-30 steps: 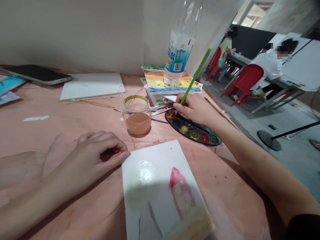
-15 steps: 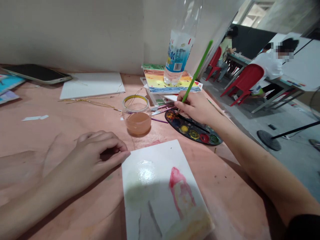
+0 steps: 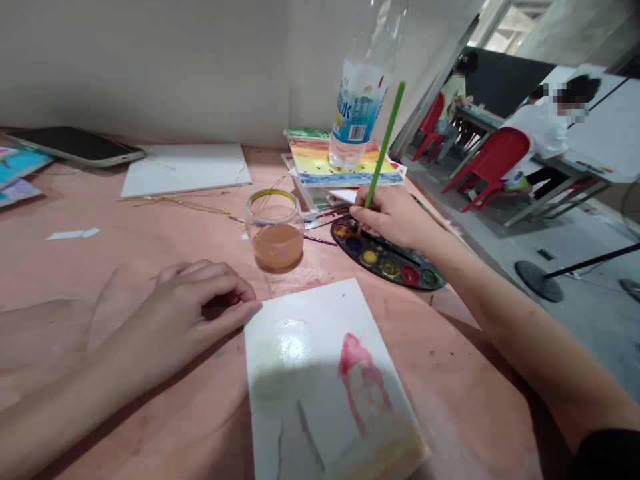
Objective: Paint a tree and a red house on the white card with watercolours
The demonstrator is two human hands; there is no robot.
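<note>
Two bare hands are at work: the right hand (image 3: 397, 217) pinches a green-handled paintbrush (image 3: 385, 143) above a black oval watercolour palette (image 3: 387, 263); the left hand (image 3: 195, 297), loosely curled, rests at a white painted card's (image 3: 300, 413) edge.

Beside the jar (image 3: 275, 247) of pinkish water with a yellow rim, the palette (image 3: 385, 260) is black with yellow, red, green and blue paint wells, and the brush (image 3: 385, 143) has a bright green handle. In front of the jar, the white card (image 3: 325, 380) shows a pink-red tower shape over pale yellow; behind the jar, the painting (image 3: 345, 160) has orange, yellow and blue stripes.
</note>
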